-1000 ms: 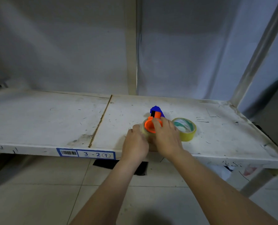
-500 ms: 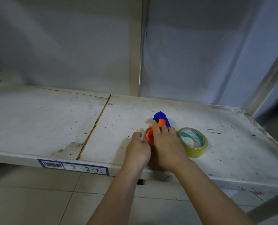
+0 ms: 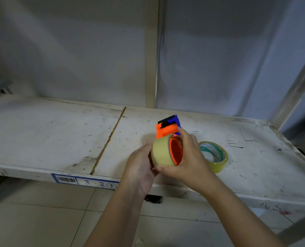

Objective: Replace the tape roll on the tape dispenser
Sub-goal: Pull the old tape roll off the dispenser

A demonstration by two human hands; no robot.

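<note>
Head view: both hands hold the orange-and-blue tape dispenser (image 3: 167, 129) above the near edge of a scuffed white shelf (image 3: 59, 136). A beige tape roll (image 3: 161, 152) sits on the dispenser's orange hub (image 3: 176, 152) — the left hand (image 3: 141, 164) is closed around the roll's left side, the right hand (image 3: 190, 157) is curled over the hub side, its thumb under the roll. A second, yellowish tape roll (image 3: 214, 155) lies flat on the shelf just right of the hands. A barcode label (image 3: 85, 180) reading 3-2 marks the shelf's front edge
</note>
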